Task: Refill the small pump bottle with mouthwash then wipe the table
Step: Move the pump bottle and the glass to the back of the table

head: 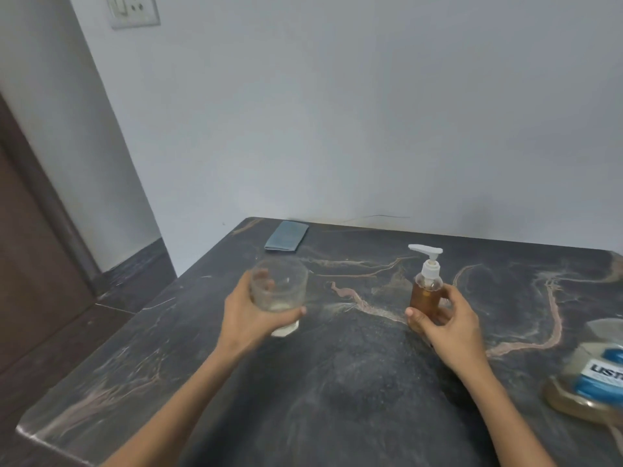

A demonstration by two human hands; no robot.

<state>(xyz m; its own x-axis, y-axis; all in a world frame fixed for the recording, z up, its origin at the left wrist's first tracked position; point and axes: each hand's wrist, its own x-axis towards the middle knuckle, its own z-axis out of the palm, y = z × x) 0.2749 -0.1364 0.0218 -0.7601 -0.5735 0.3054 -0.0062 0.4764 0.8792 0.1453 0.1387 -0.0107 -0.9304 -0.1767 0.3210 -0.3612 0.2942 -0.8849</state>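
A small clear pump bottle (425, 293) with amber liquid and a white pump head stands upright on the dark marble table (354, 382). My right hand (445, 325) curls round its lower body. My left hand (251, 315) grips a clear drinking glass (279, 291), held upright just above the table at the left. The glass has only a little pale liquid at its bottom. A large mouthwash bottle (593, 369) with a blue label stands at the right edge, partly cut off. A folded grey-blue cloth (286, 235) lies at the table's far left corner.
The table stands against a pale wall (337, 112) at the back. Its left edge drops to a dark floor beside a brown door (30, 247). A switch plate (133, 10) is on the wall high at the left.
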